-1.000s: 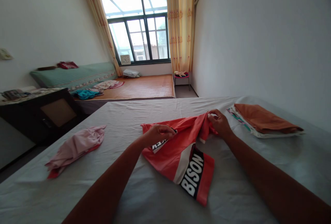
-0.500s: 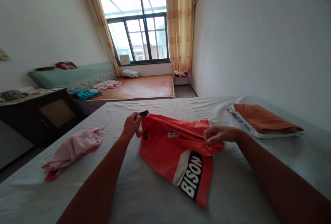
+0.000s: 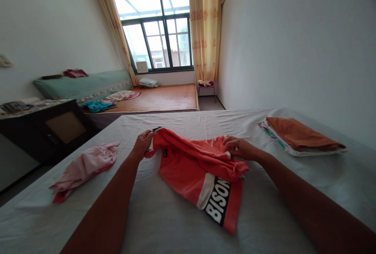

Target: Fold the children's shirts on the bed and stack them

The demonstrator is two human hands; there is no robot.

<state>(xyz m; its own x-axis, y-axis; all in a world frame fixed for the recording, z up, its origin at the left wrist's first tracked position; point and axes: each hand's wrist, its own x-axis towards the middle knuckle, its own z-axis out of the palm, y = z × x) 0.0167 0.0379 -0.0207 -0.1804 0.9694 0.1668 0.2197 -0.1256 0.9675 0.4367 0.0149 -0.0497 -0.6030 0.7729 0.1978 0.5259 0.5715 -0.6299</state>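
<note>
A pair of red shorts [image 3: 188,183] with white lettering "BISON" on a black band lies partly spread on the bed in front of me. My left hand [image 3: 143,140] is closed on its left end, where a black and white bit of cloth shows at the fingertips. At the far right part, my right hand [image 3: 239,148] pinches the fabric by a white edge. Between my hands the upper layer is lifted and creased, while the lower leg rests flat, pointing toward me. A small black label shows near the left edge.
A crumpled pink garment [image 3: 85,168] lies on the left of the pale bed sheet [image 3: 164,226]. Folded clothes, brown on top [image 3: 302,134], are stacked at the right. Beyond are a dark cabinet [image 3: 44,128], a second bed with a brown mat [image 3: 167,97] and a stool [image 3: 206,85].
My left hand has moved left and slightly down with the shorts' end. My right hand has shifted left and up along the fabric, onto a white edge.
</note>
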